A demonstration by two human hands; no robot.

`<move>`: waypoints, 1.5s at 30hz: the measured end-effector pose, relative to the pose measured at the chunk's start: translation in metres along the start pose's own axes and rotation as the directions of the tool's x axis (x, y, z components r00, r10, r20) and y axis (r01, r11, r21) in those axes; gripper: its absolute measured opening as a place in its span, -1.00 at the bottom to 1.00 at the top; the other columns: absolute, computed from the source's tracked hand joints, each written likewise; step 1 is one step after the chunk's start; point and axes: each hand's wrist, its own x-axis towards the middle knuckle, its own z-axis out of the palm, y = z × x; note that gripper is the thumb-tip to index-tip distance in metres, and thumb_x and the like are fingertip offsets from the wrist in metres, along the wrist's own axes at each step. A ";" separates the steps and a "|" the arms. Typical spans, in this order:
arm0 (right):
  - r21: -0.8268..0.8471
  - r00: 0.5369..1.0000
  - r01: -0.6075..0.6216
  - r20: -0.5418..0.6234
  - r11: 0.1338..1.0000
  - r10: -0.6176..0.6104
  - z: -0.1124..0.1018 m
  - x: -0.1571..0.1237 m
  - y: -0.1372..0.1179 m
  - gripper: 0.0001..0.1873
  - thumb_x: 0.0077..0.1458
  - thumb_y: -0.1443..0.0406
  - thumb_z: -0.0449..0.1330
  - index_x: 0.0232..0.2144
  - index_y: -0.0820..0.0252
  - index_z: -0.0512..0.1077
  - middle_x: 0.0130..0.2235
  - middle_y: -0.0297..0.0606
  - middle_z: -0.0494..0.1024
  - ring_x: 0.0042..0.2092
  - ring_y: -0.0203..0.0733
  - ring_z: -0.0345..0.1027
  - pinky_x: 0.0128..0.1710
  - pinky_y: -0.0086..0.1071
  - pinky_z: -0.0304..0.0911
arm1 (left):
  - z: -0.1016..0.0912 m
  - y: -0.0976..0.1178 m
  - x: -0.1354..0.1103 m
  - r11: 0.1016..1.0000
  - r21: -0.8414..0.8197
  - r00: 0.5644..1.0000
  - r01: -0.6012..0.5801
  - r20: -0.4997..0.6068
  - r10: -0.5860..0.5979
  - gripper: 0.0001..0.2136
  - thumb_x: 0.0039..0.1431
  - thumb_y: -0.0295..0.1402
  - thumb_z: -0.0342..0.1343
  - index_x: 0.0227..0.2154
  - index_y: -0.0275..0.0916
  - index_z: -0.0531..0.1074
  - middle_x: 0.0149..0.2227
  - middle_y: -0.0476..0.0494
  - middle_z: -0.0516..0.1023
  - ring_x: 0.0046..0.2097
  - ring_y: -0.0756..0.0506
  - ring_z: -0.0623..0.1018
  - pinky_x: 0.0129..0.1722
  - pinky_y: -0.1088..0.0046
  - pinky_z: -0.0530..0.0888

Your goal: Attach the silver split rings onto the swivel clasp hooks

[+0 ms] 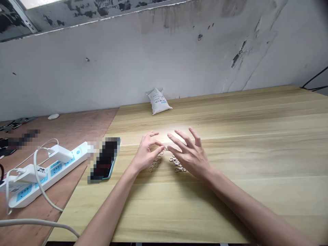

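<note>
On the table (230, 212), at twelve o'clock, my left hand (145, 155) curls and my right hand (191, 157) splays, fingertips at a tiny metal piece (165, 149); I cannot tell if they grip it. Rings (155, 163) lie under my left palm, clasps (177, 164) under my right.

- Left hand (147, 153), centre of frame, curled just above metal split rings (155, 162)
- Right hand (189, 155), fingers spread, over lobster clasps (177, 164)
- White bag (159, 101), upper centre
- White power strip (46, 174), lower left

The small metal piece (166, 148) by the left hand's (146, 153) fingertips is too small to make out, and the phone (104, 160) is pixelated
</note>
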 end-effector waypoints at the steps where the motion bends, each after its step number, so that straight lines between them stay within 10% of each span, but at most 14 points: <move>1: -0.009 1.000 0.004 0.008 1.000 -0.004 0.000 0.000 0.000 -0.73 0.16 0.38 0.22 -0.08 0.05 0.49 0.24 -0.23 0.34 0.32 0.03 0.05 0.33 0.17 -0.24 | 0.001 0.000 0.000 0.998 0.061 1.000 -0.022 -0.003 0.022 -0.91 0.19 -0.34 0.18 -0.35 -0.19 0.58 0.20 -0.25 0.37 0.29 -0.29 0.28 0.19 -0.12 0.29; 12: 0.022 0.997 0.050 0.062 0.999 -0.051 0.001 0.002 0.003 -0.75 0.17 0.35 0.21 -0.08 0.01 0.48 0.32 -0.26 0.18 0.39 0.05 -0.19 0.33 0.23 -0.30 | -0.007 0.002 -0.001 0.934 0.252 0.966 -0.255 0.113 0.233 -0.91 0.21 -0.34 0.17 -0.36 -0.09 0.58 0.32 -0.08 0.21 0.41 -0.25 -0.03 0.30 -0.26 -0.14; 20: -0.036 1.000 -0.008 0.003 0.999 0.009 0.005 0.003 -0.009 -0.70 0.17 0.41 0.15 -0.05 0.09 0.47 0.28 -0.24 0.28 0.37 0.04 -0.09 0.35 0.17 -0.31 | -0.003 0.000 0.000 0.997 0.011 0.997 0.074 0.005 -0.074 -0.90 0.22 -0.31 0.15 -0.33 -0.19 0.54 0.28 -0.20 0.26 0.37 -0.28 0.10 0.22 -0.15 0.23; 29: -0.020 0.998 0.057 0.012 0.998 -0.056 0.010 0.001 -0.002 -0.77 0.17 0.36 0.20 -0.10 0.11 0.48 0.32 -0.18 0.19 0.38 0.08 -0.14 0.34 0.18 -0.28 | -0.007 -0.004 0.000 0.947 0.194 0.964 -0.256 0.125 0.235 -0.85 0.25 -0.38 0.10 -0.23 -0.07 0.57 0.31 -0.10 0.21 0.38 -0.25 0.06 0.26 -0.04 0.19; 45: 0.112 0.997 0.068 -0.034 0.991 -0.064 0.002 0.004 0.004 -0.84 0.19 0.34 0.20 -0.18 0.05 0.51 0.28 -0.16 0.27 0.35 0.05 -0.04 0.32 0.15 -0.15 | -0.019 -0.004 -0.001 0.982 0.017 0.953 -0.187 0.245 0.177 -0.91 0.20 -0.35 0.17 -0.33 -0.07 0.58 0.31 0.00 0.22 0.39 -0.22 0.03 0.31 -0.07 0.09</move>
